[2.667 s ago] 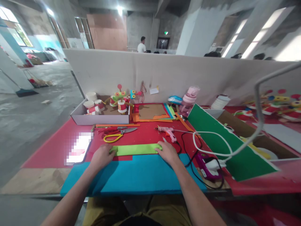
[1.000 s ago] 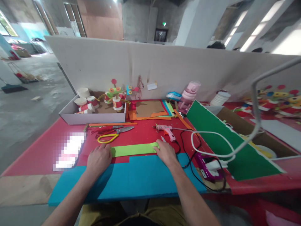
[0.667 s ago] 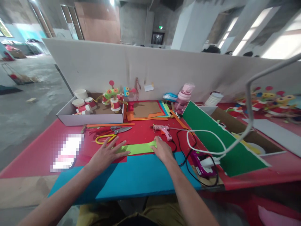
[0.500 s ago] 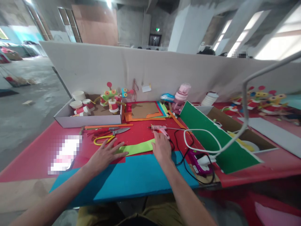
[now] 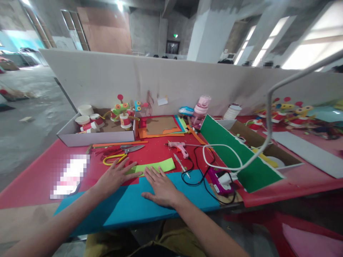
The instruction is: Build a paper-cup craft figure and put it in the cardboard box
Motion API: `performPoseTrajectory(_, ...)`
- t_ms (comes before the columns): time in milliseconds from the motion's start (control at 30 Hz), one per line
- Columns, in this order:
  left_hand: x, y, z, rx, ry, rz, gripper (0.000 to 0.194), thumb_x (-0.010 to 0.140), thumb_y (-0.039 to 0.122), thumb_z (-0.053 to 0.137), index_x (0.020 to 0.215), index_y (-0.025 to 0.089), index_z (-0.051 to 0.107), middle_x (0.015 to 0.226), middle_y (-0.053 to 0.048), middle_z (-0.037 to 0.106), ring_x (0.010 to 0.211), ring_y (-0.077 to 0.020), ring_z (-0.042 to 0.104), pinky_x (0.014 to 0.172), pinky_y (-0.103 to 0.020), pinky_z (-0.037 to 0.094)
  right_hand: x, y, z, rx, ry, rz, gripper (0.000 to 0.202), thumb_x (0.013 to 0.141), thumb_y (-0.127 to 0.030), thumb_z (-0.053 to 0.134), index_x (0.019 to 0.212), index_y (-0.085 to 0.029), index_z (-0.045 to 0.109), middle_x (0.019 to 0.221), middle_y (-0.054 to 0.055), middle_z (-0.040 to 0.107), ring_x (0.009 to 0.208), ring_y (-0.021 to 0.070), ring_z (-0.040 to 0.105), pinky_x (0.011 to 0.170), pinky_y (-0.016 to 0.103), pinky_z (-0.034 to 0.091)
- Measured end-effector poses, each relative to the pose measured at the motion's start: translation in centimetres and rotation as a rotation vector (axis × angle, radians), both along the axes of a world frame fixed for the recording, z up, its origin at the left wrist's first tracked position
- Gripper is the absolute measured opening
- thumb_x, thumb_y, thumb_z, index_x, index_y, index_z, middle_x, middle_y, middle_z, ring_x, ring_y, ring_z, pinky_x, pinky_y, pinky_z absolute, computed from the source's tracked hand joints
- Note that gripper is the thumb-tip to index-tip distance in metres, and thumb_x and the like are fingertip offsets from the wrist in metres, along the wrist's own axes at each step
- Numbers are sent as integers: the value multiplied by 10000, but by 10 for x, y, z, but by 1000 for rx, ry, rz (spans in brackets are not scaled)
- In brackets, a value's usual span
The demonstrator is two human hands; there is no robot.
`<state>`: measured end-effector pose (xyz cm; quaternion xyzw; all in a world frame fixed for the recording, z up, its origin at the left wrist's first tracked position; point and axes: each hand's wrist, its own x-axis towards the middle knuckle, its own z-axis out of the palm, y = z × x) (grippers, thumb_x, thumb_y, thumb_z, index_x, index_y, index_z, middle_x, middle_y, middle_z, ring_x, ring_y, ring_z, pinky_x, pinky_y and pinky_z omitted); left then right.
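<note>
A light green strip [image 5: 168, 164] lies across the red table surface [image 5: 158, 151] and the blue sheet [image 5: 123, 210]. My left hand [image 5: 114, 177] has its fingers spread, with fingertips over the strip's left end. Flat on the middle of the strip and the blue sheet rests my right hand [image 5: 162, 187], its fingers extended. Behind the strip is a pink glue gun [image 5: 180, 146], and a pen-like tool [image 5: 182, 166] lies right of it. Yellow-handled scissors [image 5: 115, 159] sit just beyond my left hand.
A white box [image 5: 100, 137] with cups and a cup figure [image 5: 125, 121] stands at the back left. A green board [image 5: 235, 157], a purple power strip [image 5: 221, 182] and cables are on the right. A pink bottle [image 5: 200, 110] stands behind coloured sheets.
My right hand has moved left from beside the glue gun onto the strip's middle, uncovering the pen-like tool. My left hand remains at the strip's left end. The view has shifted slightly.
</note>
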<state>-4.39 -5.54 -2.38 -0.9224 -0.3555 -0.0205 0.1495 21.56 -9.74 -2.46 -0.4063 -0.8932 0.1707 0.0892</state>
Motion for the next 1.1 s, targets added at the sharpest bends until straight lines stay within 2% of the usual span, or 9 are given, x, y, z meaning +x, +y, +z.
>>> performPoseTrajectory(167, -6, 2, -4, 5, 36, -14, 789, 833, 51, 520, 1406, 537, 280, 1544, 39, 305, 1418, -354, 228, 1058, -613, 264, 20, 11, -2, -8, -63, -91, 805, 889, -704, 191, 1515, -198, 149, 1589, 50, 106, 1469, 260, 42, 1182, 491, 4)
performPoseTrajectory(300, -4, 1, 4, -13, 25, -3, 733, 847, 94, 531, 1390, 539, 319, 1522, 44, 350, 1419, -338, 238, 1067, -603, 267, 29, 16, -5, 2, -87, -144, 817, 877, -720, 189, 1518, -220, 114, 1590, 46, 110, 1468, 264, 55, 1172, 516, -8)
performPoseTrajectory(400, 22, -10, 15, -31, -34, 51, 615, 879, 156, 514, 1386, 479, 386, 1507, 31, 382, 1416, -309, 263, 1103, -581, 230, 29, 16, -7, 34, -102, -146, 796, 867, -729, 221, 1512, -268, 148, 1589, 54, 129, 1465, 283, 80, 1160, 547, 3)
performPoseTrajectory(467, 51, -23, 17, -79, -104, 73, 531, 927, 263, 456, 1444, 333, 356, 1509, -25, 380, 1411, -267, 285, 1127, -505, 247, 27, 16, -9, 70, -121, -153, 766, 869, -720, 257, 1503, -296, 191, 1586, 69, 144, 1461, 302, 99, 1150, 568, 22)
performPoseTrajectory(500, 66, -29, 15, -106, -143, 92, 525, 950, 360, 409, 1458, 247, 346, 1502, -65, 389, 1411, -255, 289, 1134, -474, 252, 26, 15, -11, 88, -133, -152, 748, 875, -706, 276, 1498, -297, 212, 1585, 78, 149, 1459, 309, 106, 1147, 574, 30)
performPoseTrajectory(567, 90, -40, 6, -154, -196, 157, 680, 927, 570, 329, 1444, 130, 368, 1479, -133, 410, 1402, -279, 303, 1135, -468, 256, 25, 15, -13, 118, -157, -150, 697, 904, -653, 291, 1492, -280, 246, 1582, 90, 157, 1457, 312, 115, 1147, 574, 40)
performPoseTrajectory(667, 102, -50, -11, -182, -237, 210, 821, 892, 671, 246, 1448, 75, 341, 1504, -162, 353, 1409, -288, 286, 1144, -453, 239, 24, 16, -17, 150, -167, -160, 605, 950, -564, 268, 1489, -291, 250, 1582, 74, 166, 1456, 300, 131, 1148, 576, 53)
performPoseTrajectory(800, 75, -57, -20, -171, -230, 210, 868, 872, 697, 256, 1471, 69, 286, 1520, -182, 312, 1426, -304, 236, 1152, -468, 205, 24, 16, -18, 165, -145, -172, 560, 969, -523, 247, 1491, -321, 217, 1580, 49, 183, 1455, 285, 143, 1150, 579, 58)
performPoseTrajectory(1100, -18, -68, -20, -82, -195, 314, 821, 891, 643, 332, 1511, 129, 173, 1540, -148, 282, 1428, -279, 242, 1153, -439, 220, 26, 17, -18, 158, -118, -172, 566, 970, -539, 230, 1493, -323, 198, 1576, 40, 201, 1454, 278, 154, 1153, 578, 48)
